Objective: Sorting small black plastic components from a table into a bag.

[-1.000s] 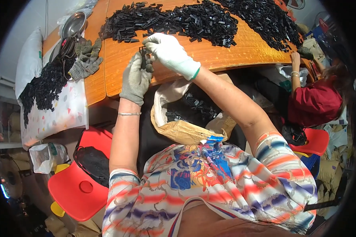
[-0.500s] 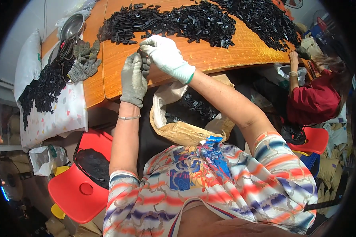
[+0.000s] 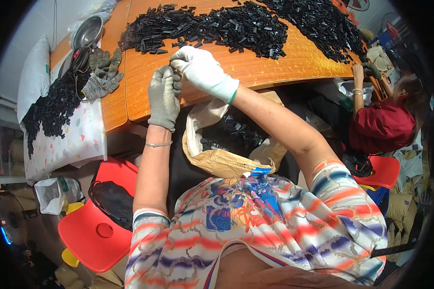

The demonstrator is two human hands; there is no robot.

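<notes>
My left hand (image 3: 164, 98), in a grey glove, is closed with its fingers curled in front of the table edge. Against its fingertips is my right hand (image 3: 201, 71), in a white glove, with thumb and fingers pinched together. Whatever lies between the fingertips is too small and covered to make out. Just beyond both hands, a heap of small black plastic pieces (image 3: 212, 30) spreads over the orange wooden table (image 3: 255, 72). Below my hands, an open paper sack with a white lining (image 3: 222, 163) sits at my lap and holds more black pieces (image 3: 234, 132).
On the left are spare grey gloves (image 3: 102, 79), a metal bowl (image 3: 88, 32) and another black pile (image 3: 58, 108). A further heap (image 3: 318, 29) lies at the far right. A co-worker in a red top (image 3: 383, 123) sits there. A red chair (image 3: 96, 236) stands at lower left.
My right hand has shifted very slightly down and closer against the left fingertips. At the right, the co-worker's head and upper body have moved a little. The heaps look the same.
</notes>
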